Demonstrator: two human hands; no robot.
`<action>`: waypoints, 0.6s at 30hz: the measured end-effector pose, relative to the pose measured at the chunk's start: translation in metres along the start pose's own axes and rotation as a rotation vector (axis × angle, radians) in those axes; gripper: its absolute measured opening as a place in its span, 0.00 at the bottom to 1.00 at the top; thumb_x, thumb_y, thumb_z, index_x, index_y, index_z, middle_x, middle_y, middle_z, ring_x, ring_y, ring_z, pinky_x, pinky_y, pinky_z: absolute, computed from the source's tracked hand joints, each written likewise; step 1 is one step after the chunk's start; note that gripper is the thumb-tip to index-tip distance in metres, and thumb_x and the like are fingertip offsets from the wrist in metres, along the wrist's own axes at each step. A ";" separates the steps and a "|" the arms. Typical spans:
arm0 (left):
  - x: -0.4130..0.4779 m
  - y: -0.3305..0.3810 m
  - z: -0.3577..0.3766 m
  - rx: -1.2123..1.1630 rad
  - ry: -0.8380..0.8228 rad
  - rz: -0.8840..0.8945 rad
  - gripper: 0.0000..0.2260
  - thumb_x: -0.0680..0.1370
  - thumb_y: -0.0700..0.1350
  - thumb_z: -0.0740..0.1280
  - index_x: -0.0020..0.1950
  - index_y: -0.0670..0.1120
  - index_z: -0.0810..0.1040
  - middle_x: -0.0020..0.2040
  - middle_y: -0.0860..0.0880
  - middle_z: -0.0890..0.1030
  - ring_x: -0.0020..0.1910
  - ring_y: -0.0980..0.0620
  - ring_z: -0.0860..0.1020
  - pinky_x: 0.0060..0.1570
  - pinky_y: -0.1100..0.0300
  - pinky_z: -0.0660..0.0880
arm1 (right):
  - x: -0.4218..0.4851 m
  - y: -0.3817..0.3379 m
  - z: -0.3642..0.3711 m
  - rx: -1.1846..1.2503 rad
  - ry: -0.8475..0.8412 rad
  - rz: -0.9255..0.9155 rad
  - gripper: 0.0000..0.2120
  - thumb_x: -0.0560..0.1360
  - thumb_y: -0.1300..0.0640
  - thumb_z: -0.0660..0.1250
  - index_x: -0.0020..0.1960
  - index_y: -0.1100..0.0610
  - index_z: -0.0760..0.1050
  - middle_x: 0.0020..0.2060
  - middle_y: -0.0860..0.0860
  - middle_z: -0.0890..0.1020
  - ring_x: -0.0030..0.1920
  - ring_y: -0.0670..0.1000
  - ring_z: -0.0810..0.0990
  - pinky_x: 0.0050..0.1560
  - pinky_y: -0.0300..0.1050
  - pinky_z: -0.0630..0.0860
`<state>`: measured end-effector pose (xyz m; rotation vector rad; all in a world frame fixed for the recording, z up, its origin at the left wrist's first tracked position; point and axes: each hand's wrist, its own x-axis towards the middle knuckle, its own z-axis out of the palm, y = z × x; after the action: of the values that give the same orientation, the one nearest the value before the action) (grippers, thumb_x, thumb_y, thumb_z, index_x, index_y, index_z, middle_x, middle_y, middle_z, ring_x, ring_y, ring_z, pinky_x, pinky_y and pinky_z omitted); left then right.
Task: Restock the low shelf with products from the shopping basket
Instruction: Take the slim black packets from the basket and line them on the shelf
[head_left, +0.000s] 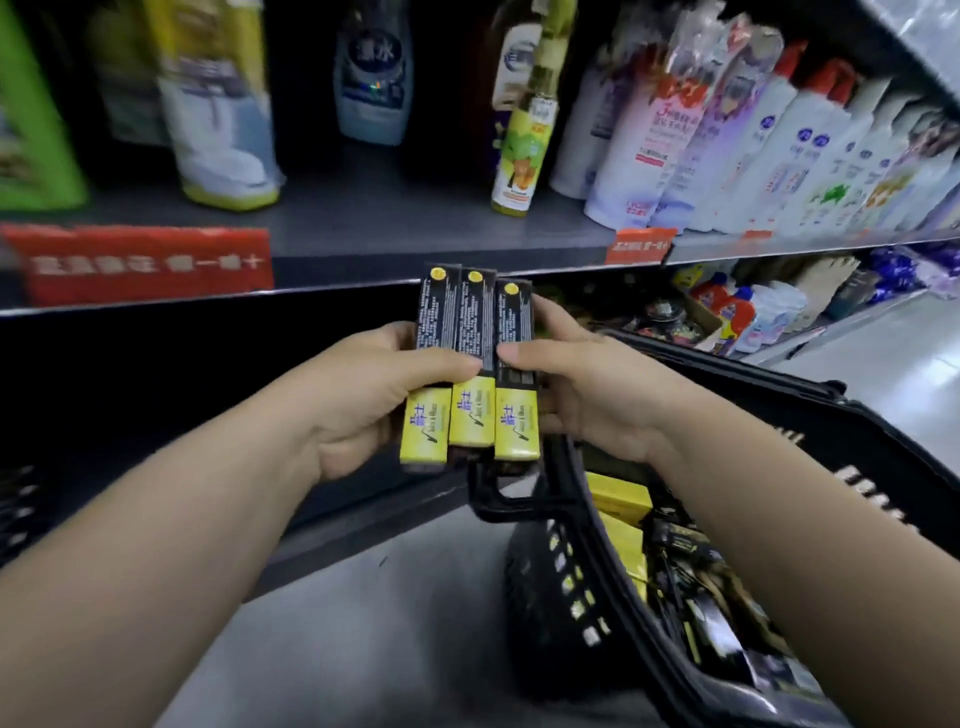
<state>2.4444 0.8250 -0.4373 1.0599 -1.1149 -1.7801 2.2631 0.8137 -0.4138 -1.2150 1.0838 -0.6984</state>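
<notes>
Store shelf (415, 234) ahead, bottles (727, 140) standing on it. Your left hand (363, 395) and right hand (582, 395) both grip three black-and-yellow boxes (470, 364) side by side. Basket (597, 519) sits below.

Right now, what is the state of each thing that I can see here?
Boxes: three, side by side, out of the basket.
Left grip: holds the boxes.
Right grip: holds the boxes.
Basket: holds more boxes.
Low shelf: dark inside, contents hidden.
</notes>
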 end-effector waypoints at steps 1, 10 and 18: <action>-0.010 -0.003 -0.019 0.001 0.018 -0.004 0.21 0.66 0.40 0.71 0.59 0.44 0.76 0.45 0.43 0.85 0.36 0.49 0.84 0.29 0.56 0.80 | 0.008 0.001 0.019 -0.028 -0.040 0.013 0.28 0.75 0.62 0.65 0.70 0.42 0.60 0.54 0.51 0.83 0.45 0.54 0.83 0.39 0.49 0.81; -0.113 -0.082 -0.189 0.037 0.452 -0.128 0.16 0.71 0.36 0.71 0.56 0.47 0.76 0.48 0.44 0.85 0.46 0.43 0.83 0.43 0.48 0.81 | 0.093 0.057 0.155 -0.313 0.000 0.028 0.10 0.72 0.51 0.70 0.49 0.50 0.71 0.40 0.49 0.79 0.37 0.47 0.78 0.38 0.43 0.76; -0.169 -0.150 -0.251 -0.210 0.626 -0.184 0.14 0.72 0.35 0.70 0.55 0.47 0.77 0.42 0.43 0.85 0.33 0.46 0.83 0.25 0.56 0.77 | 0.164 0.137 0.217 -0.079 0.116 0.143 0.18 0.69 0.47 0.73 0.43 0.59 0.71 0.34 0.52 0.75 0.27 0.45 0.77 0.33 0.37 0.77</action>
<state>2.7094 0.9525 -0.6037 1.4812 -0.4515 -1.4901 2.5073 0.7854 -0.5938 -1.1625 1.2919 -0.6261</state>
